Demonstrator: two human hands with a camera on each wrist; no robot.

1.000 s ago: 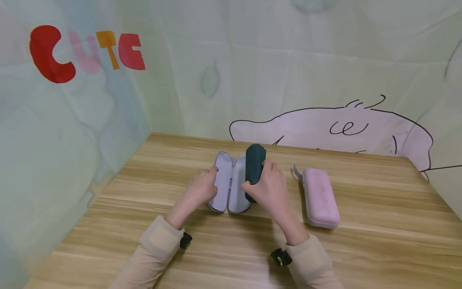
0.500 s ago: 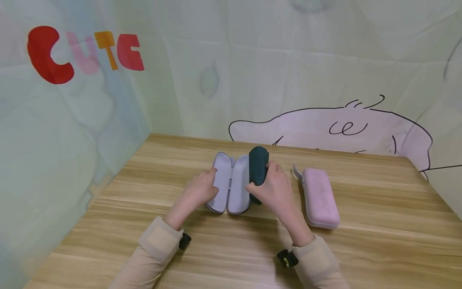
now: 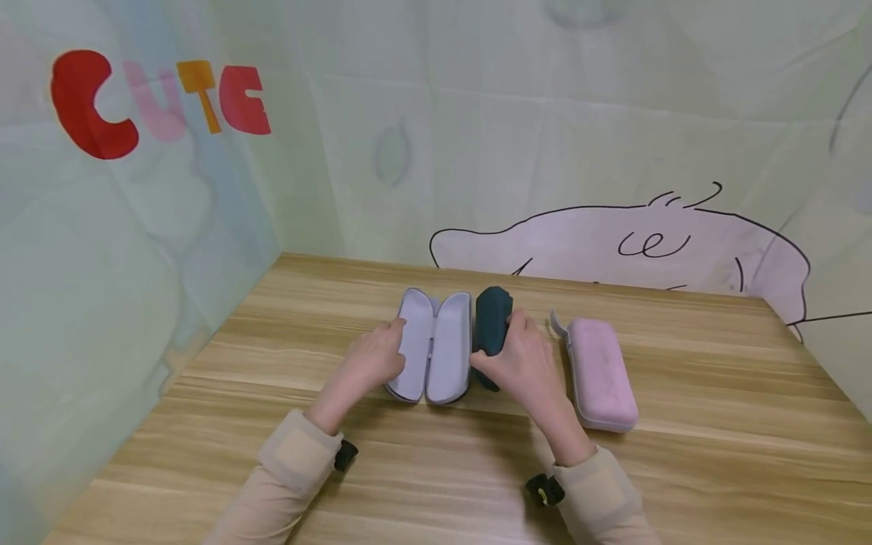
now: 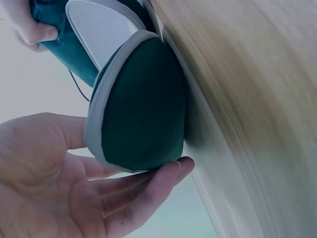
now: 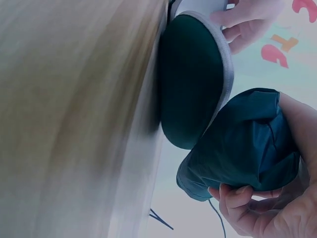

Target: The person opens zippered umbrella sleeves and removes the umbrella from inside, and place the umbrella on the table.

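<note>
Gripped the teal pouch [image 3: 493, 325] in the right hand [image 3: 523, 362], between thumb and curled fingers, with the far end projecting beyond the fingertips. Aligned just right of the open glasses case [image 3: 450, 348]; could not confirm contact. Pinched the case's left half in the left hand [image 3: 373, 356], with thumb inside the rim and fingers round the outside. Risked pouch slippage from the right fingers, judging by soft, creased cloth; risked case tipping, if pulled unevenly by the left fingers or bumped by the pouch. Angled both hands inward and forward, low over the wooden table [image 3: 436, 477]. Observed a pink case [image 3: 602, 372] right of the right fingers, near but untouched.
</note>
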